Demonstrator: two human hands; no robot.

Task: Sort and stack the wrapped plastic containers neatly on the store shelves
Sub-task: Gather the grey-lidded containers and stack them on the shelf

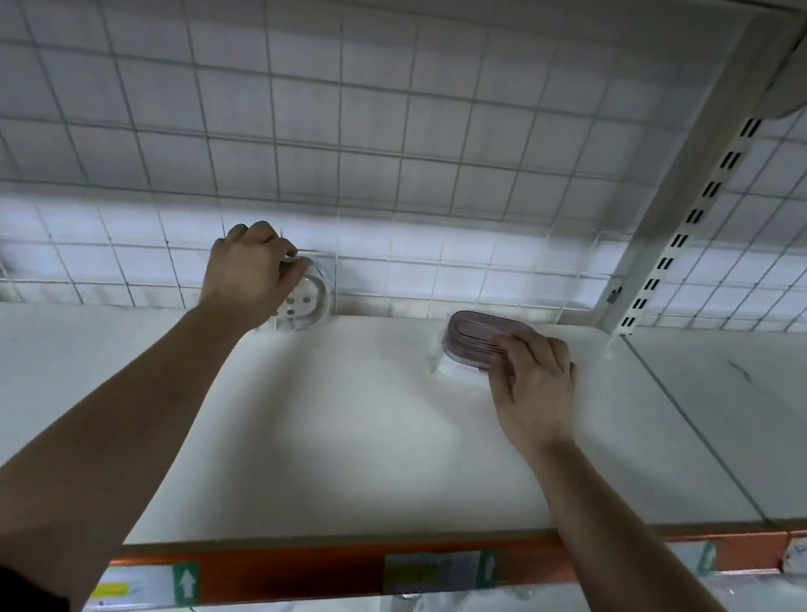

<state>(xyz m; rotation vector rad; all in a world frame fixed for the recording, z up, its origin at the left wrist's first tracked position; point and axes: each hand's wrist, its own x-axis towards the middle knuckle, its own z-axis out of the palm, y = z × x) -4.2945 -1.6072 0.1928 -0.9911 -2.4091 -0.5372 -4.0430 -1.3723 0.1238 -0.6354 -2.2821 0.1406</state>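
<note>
On the white shelf (pixel 326 398), near the wire grid back, a round clear wrapped container (pixel 305 305) stands tilted on its edge. My left hand (pixel 248 268) grips its top and left side with curled fingers. To the right, an oval wrapped container with a dark pinkish lid (pixel 475 336) lies flat on the shelf. My right hand (pixel 533 381) rests on its right end, fingers bent over the lid and side. Part of each container is hidden behind my hands.
A white wire grid (pixel 362 144) backs the shelf. A slotted white upright (pixel 670 239) divides this bay from the bay on the right. An orange front rail (pixel 302 571) carries price labels. More wrapped goods sit on the lower shelf (pixel 400 611).
</note>
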